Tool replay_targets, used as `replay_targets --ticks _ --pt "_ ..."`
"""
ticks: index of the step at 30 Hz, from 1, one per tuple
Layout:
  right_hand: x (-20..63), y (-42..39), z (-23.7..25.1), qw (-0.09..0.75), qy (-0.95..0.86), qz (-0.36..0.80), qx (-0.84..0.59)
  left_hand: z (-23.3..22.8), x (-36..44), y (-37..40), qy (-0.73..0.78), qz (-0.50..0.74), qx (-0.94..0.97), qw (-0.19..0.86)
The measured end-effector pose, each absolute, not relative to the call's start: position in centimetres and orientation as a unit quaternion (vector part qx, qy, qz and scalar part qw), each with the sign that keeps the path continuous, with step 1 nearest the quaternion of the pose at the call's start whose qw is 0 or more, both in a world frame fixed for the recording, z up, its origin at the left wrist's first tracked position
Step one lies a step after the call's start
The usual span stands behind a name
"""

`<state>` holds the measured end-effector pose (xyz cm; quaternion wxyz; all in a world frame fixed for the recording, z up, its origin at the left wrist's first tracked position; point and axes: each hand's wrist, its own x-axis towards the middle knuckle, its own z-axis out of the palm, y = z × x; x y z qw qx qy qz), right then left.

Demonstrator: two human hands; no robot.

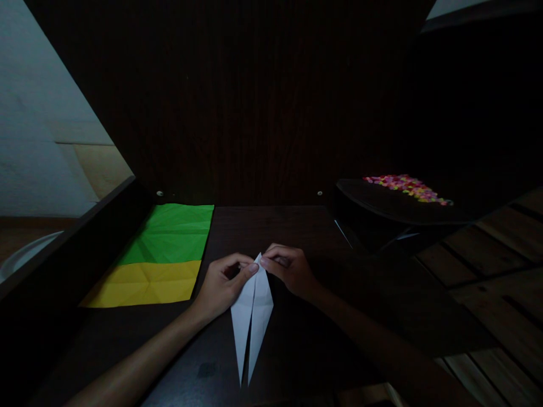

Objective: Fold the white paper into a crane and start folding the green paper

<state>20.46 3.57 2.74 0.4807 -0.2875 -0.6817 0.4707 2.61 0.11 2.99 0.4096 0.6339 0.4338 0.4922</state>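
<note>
Right, nearest me: the white folded paper (253,316) lies flat on the dark table (297,339), two long narrow points aimed back at me, its top tip up between my hands. My left hand (223,282) pinches that tip, thumb and forefinger pressed on it. My right hand (288,268) pinches it from the other side, fingertips meeting the left's. Further left, flat on the table: a yellow sheet (144,282), then a creased green sheet (173,233) behind it. Far right: a dark tray (382,203) with small multicoloured bits (407,187).
</note>
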Motion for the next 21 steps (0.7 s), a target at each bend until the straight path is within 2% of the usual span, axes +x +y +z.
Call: replay_targets --ticks 9,21 --pt "20.62 3.5 2.88 0.475 -0.709 0.423 -0.304 2.77 2.43 0.35 0.419 0.498 0.614 0.447" --pt "20.19 3.23 2.56 0.474 -0.707 0.414 -0.322 2.74 2.39 0.56 0.432 0.521 0.607 0.416"
